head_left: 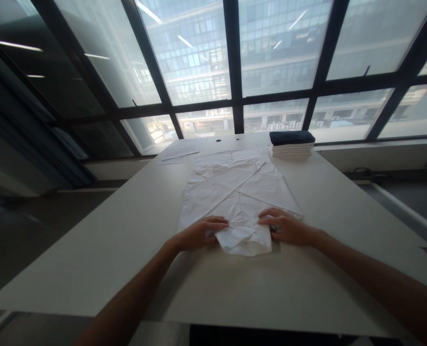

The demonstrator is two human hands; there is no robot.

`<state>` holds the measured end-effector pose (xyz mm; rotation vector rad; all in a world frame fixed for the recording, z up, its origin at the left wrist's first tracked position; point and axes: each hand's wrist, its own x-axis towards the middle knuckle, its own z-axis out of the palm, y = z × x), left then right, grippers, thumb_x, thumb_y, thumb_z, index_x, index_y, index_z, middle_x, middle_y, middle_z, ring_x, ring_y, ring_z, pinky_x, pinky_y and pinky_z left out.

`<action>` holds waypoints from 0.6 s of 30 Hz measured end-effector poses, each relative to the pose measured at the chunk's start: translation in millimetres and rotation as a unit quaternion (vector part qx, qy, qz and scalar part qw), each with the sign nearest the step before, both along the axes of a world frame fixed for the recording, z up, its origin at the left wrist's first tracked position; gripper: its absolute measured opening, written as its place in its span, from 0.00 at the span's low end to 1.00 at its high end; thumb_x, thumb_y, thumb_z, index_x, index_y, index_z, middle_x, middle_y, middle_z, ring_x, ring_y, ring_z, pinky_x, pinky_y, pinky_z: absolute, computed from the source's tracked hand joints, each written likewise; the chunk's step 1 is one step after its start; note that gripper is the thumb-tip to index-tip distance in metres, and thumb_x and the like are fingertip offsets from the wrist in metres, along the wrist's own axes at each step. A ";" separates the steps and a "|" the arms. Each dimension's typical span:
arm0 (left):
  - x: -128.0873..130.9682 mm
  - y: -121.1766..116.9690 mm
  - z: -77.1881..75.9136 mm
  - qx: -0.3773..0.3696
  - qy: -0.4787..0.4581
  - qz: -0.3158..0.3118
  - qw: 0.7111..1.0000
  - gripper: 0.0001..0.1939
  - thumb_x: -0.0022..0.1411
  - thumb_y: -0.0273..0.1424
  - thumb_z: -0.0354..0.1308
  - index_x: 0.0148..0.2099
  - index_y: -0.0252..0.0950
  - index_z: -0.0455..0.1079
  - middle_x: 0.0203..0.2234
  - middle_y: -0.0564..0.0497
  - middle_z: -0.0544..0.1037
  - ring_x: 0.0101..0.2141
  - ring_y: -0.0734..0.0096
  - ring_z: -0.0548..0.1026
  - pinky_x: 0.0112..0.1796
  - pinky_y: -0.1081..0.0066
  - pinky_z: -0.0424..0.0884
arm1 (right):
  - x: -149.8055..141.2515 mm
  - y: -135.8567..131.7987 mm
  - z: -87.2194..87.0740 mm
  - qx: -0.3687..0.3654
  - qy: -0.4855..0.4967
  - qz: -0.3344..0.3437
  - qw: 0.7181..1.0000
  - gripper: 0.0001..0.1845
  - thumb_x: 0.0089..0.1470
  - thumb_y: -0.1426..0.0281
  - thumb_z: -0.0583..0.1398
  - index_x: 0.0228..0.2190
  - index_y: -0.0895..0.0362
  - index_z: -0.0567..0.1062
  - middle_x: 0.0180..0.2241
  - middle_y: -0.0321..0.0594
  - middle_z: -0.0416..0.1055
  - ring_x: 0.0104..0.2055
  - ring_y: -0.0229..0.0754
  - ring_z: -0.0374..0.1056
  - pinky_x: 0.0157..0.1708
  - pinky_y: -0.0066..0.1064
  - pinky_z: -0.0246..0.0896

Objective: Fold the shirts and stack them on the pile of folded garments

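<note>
A white shirt (213,192) lies spread on the white table with its sleeves folded across the middle. Its near end (247,245) is bunched and turned up between my hands. My left hand (202,231) holds the left edge of this end, fingers on top of the cloth and thumb low at the side. On the opposite edge, my right hand (285,227) grips the cloth, its fingers bent over it and its thumb partly hidden.
A stack of folded white cloths (291,150) with a dark blue folded one (291,138) on top stands at the table's far right. Sheets of paper (180,150) lie at the far left. Large windows (195,53) rise behind the table (119,245).
</note>
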<state>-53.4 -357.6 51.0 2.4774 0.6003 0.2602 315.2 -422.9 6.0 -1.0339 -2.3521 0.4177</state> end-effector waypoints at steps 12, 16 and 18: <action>7.1 8.2 -21.7 -0.038 -0.042 0.193 0.980 0.27 0.72 0.49 0.49 0.26 0.37 0.63 0.20 0.57 0.65 0.23 0.75 0.62 0.26 0.73 0.59 | -16.7 14.6 -9.9 -0.080 0.129 -0.169 0.974 0.18 0.62 0.58 0.60 0.25 0.57 0.76 0.25 0.36 0.71 0.28 0.40 0.65 0.30 0.30 0.58; 10.6 11.0 -23.3 -0.071 -0.058 0.217 0.972 0.22 0.69 0.47 0.51 0.30 0.35 0.68 0.20 0.56 0.67 0.23 0.75 0.63 0.27 0.74 0.58 | -23.1 18.4 -10.6 -0.096 0.185 -0.195 0.958 0.15 0.58 0.61 0.61 0.40 0.59 0.80 0.26 0.35 0.75 0.28 0.39 0.66 0.30 0.29 0.59; 12.4 11.5 -22.9 -0.077 -0.073 0.226 0.968 0.20 0.67 0.46 0.53 0.34 0.34 0.72 0.22 0.56 0.69 0.24 0.74 0.64 0.27 0.74 0.58 | -25.8 19.2 -9.8 -0.096 0.202 -0.204 0.953 0.21 0.57 0.62 0.62 0.49 0.60 0.77 0.25 0.34 0.75 0.27 0.39 0.67 0.31 0.29 0.60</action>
